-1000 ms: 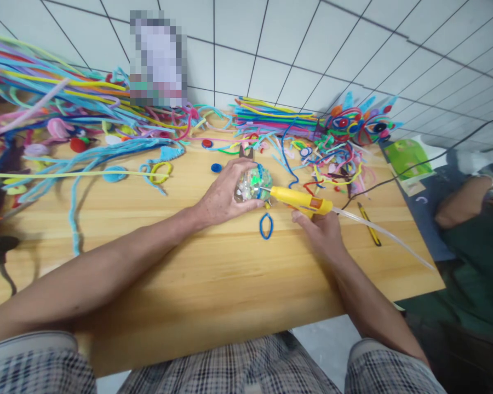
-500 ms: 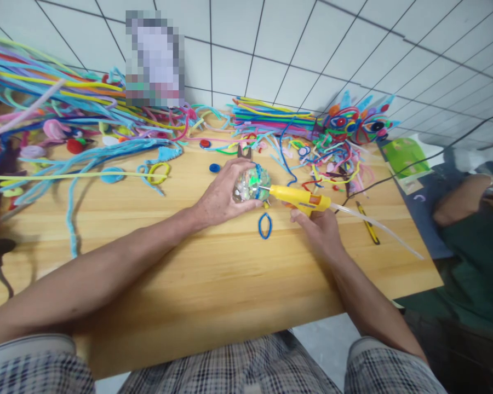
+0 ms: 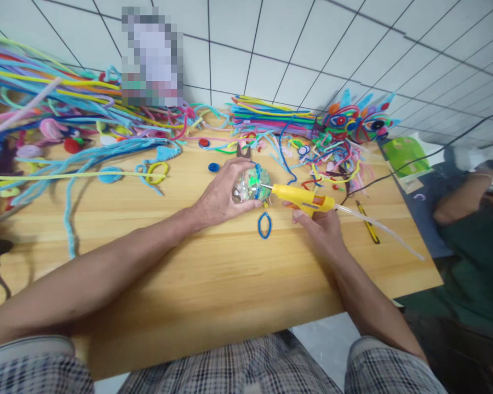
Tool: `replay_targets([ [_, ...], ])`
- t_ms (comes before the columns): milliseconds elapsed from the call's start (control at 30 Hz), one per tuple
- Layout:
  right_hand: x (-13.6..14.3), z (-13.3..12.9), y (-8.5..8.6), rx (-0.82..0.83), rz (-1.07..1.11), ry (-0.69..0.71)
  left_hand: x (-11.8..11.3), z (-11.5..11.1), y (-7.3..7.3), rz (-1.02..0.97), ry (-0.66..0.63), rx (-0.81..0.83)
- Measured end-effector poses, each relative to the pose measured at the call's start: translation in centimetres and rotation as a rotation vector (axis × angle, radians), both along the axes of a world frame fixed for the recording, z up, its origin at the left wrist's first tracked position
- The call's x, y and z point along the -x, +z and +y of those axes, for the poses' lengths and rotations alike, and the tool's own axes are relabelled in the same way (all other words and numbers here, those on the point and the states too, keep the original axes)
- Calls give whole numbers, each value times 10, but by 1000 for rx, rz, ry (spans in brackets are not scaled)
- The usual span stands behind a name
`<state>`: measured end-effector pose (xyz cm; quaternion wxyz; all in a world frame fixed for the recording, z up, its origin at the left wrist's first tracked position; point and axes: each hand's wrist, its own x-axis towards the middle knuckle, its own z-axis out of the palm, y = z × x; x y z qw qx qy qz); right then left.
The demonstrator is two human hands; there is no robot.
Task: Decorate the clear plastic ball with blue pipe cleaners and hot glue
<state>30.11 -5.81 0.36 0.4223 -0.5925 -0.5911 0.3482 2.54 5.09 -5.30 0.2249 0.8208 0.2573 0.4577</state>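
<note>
My left hand [image 3: 219, 194] is wrapped round a clear, shiny ball [image 3: 250, 189] with a blue pipe cleaner strip and a bright green patch on it. In my right hand [image 3: 318, 227] is a yellow hot glue gun [image 3: 302, 198], its metal nozzle pointing left at the ball's right side. I cannot tell whether the nozzle touches the ball. A long translucent glue stick [image 3: 380, 229] sticks out from the gun's rear. Just below the ball, a blue pipe cleaner loop [image 3: 264, 226] lies on the wooden table [image 3: 213, 284].
Tangled pipe cleaners [image 3: 86, 109] cover the back left, with a sorted bundle [image 3: 273, 117] at the back middle. Two decorated masks [image 3: 357, 121] lean at the back right. A yellow utility knife [image 3: 367, 222] lies near the right edge. A black cable [image 3: 414, 161] crosses there, beside another person's arm [image 3: 462, 205].
The glue gun and my right hand have shifted slightly to the right, the nozzle drawing a little back from the ball's middle. My left hand keeps the ball in place.
</note>
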Motion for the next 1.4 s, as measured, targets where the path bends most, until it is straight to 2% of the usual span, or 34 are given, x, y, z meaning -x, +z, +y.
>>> replay_targets([
  [200,-2,1,-9,-10,4,-32,0,0,0,6,10,-4],
  [533,-2,1,-14,-25,25,-28,-2,0,-2,-20,8,-33],
  [833,-1,-1,-5,-6,54,-4,-1,1,-2,-19,0,-18],
  [1400,0,0,-12,-30,49,-35,-2,2,-4,-28,1,-10],
])
